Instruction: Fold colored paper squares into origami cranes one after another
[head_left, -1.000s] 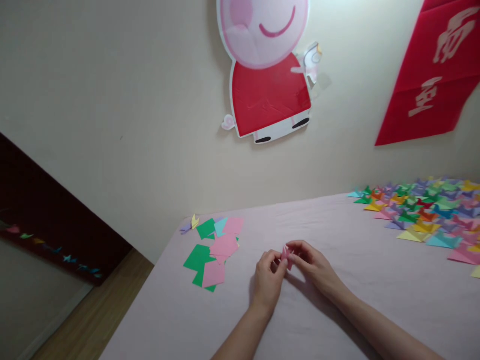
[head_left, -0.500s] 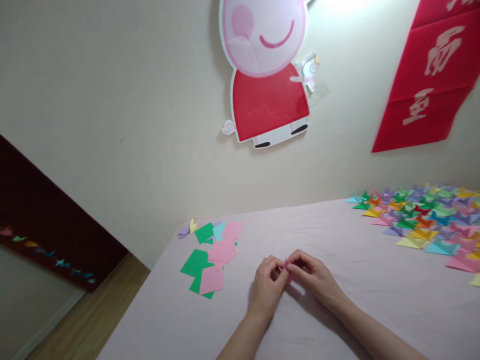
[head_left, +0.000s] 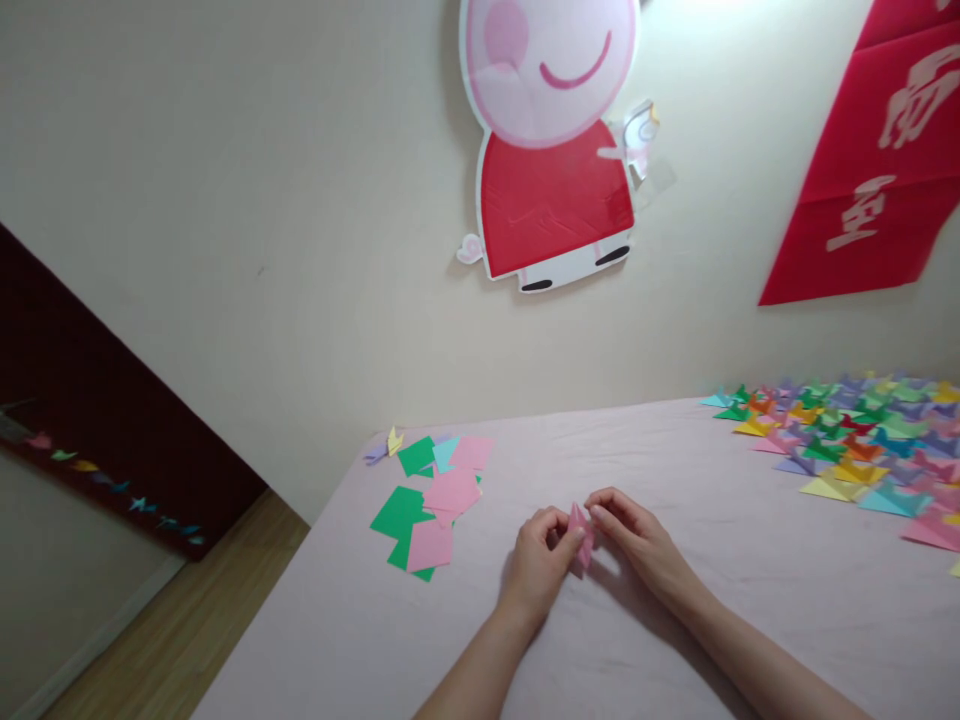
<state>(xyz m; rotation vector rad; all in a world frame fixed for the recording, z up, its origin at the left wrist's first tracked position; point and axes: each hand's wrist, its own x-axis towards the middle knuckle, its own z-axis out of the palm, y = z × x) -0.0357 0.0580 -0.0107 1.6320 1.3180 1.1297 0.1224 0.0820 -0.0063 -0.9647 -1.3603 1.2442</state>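
Observation:
A small folded pink paper with a pointed top stands between my hands above the sheet-covered surface. My left hand pinches its left side between thumb and fingers. At the upper right edge of the paper, the thumb and fingertips of my right hand are closed together on it; the exact contact is too small to make out. Left of my hands lie loose pink paper squares and green paper squares, some overlapping.
Rows of colourful folded paper cranes cover the right back of the surface. A yellow and a purple folded piece lie at the back left corner. A pig cutout and a red banner hang on the wall.
My right hand has shifted slightly up and right from the left, exposing more of the folded pink paper. The view has turned a little to the left.

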